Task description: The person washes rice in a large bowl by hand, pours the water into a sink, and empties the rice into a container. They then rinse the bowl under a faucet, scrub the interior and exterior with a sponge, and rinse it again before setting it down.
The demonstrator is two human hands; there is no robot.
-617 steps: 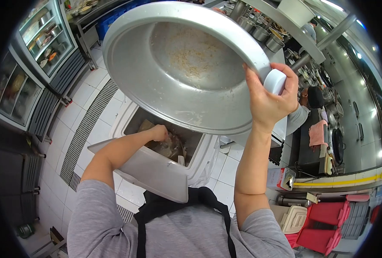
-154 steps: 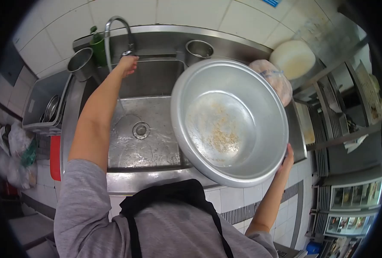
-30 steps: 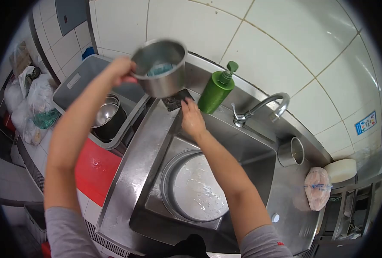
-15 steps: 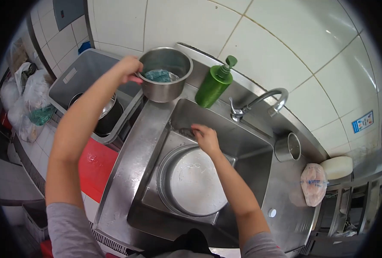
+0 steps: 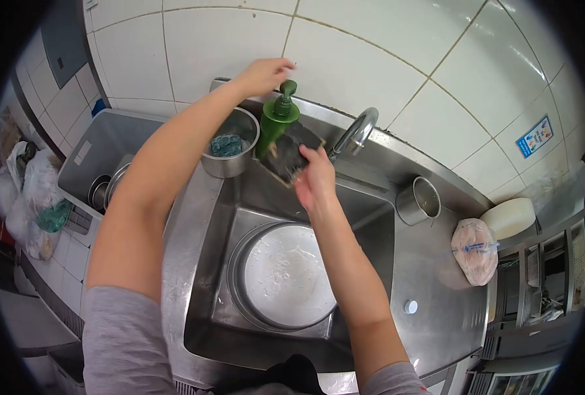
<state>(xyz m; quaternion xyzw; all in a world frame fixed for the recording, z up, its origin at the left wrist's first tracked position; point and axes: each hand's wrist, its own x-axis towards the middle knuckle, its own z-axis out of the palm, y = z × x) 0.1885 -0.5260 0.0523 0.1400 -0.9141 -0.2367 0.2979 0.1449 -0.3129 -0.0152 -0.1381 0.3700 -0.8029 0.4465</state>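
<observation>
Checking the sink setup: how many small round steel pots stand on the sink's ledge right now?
2. One small steel pot, holding a blue-green scrubber, stands left of the green soap bottle; an empty one stands right of the tap. The arms may hide others.

The left hand [image 5: 264,71], which half a second ago gripped the small steel pot [image 5: 230,150] by its handle, now lets it stand on the bench just left of the green soap dispenser [image 5: 276,124] and rests on top of that dispenser's pump. The right hand [image 5: 315,181], a moment ago low in the sink beside the big upturned bowl [image 5: 284,275], is now raised, its fingers [image 5: 309,158] holding a dark scouring pad [image 5: 291,155] just under the dispenser's spout. Twenty seconds ago that bowl was held tilted over a waste bin; now it lies in the sink.
</observation>
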